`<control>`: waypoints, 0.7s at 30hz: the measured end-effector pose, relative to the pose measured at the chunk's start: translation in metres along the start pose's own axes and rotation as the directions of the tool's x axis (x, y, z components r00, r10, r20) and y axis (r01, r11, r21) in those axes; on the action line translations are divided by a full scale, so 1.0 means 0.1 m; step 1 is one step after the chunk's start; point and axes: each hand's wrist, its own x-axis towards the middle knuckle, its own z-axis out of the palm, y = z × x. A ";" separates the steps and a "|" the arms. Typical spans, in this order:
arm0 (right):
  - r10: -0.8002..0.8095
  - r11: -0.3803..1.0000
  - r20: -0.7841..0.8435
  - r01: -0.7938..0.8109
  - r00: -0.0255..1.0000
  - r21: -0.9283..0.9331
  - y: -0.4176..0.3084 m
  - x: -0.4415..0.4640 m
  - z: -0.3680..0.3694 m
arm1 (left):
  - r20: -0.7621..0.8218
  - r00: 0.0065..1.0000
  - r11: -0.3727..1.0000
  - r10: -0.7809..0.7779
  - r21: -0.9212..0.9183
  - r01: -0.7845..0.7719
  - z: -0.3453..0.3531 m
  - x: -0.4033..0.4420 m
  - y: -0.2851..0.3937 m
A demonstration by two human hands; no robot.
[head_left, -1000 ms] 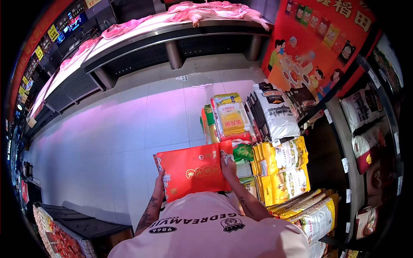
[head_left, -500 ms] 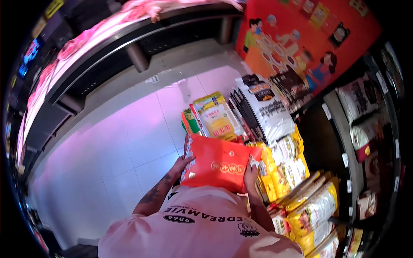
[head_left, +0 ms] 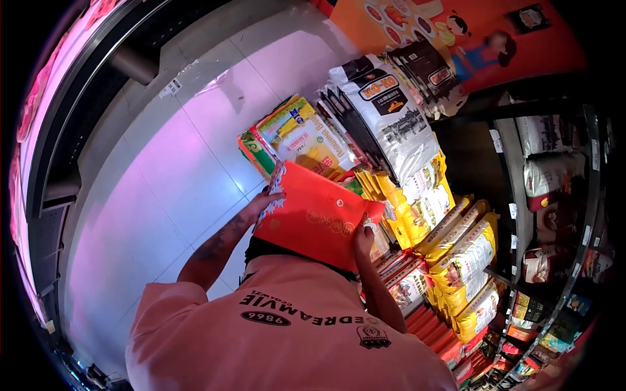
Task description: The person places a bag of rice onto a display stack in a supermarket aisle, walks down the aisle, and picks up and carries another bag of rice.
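A red rice bag [head_left: 306,221] with gold characters is held tilted in front of my body, spanning my two hands. My left hand [head_left: 266,203] grips its patterned left end, fingers closed on the edge. At the opposite end, my right hand [head_left: 363,242] is closed on the bag's side, near its flared corner. Just beyond the bag stands a yellow rice bag [head_left: 319,140] in a row of packages. To the right of that row is a large white and black KO-KO bag [head_left: 391,124].
Yellow bags [head_left: 417,205] and further yellow bags [head_left: 466,260] are stacked on my right. Beyond them a dark shelf [head_left: 518,215] holds more packages. Pale floor tiles [head_left: 169,189] lie to the left, with a curved counter [head_left: 91,85] behind. A red illustrated panel [head_left: 554,45] stands at upper right.
My view has turned to the right, so the counter has shifted left and more shelf shows. The red rice bag is now more tilted, its right end lower; both hands keep hold of it.
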 end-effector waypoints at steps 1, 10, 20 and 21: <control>0.104 0.994 0.009 -0.104 0.995 -0.014 -0.04 0.06 0.13 | 0.024 1.000 1.000 -0.015 -0.003 0.015 -0.05 0.10 0.16; 0.165 0.980 0.041 -0.169 0.985 0.107 -0.18 1.14 1.39 | 0.135 0.894 0.709 0.427 0.563 -0.424 0.00 0.93 1.80; 0.030 0.969 0.242 -0.088 0.970 0.231 0.95 2.24 2.46 | 0.164 0.738 -0.153 0.654 0.985 -0.083 -0.44 0.99 0.77; -0.017 0.963 0.178 -0.032 0.984 0.267 1.06 2.25 2.50 | 0.101 0.780 -0.191 0.618 0.981 0.024 -0.41 0.76 0.50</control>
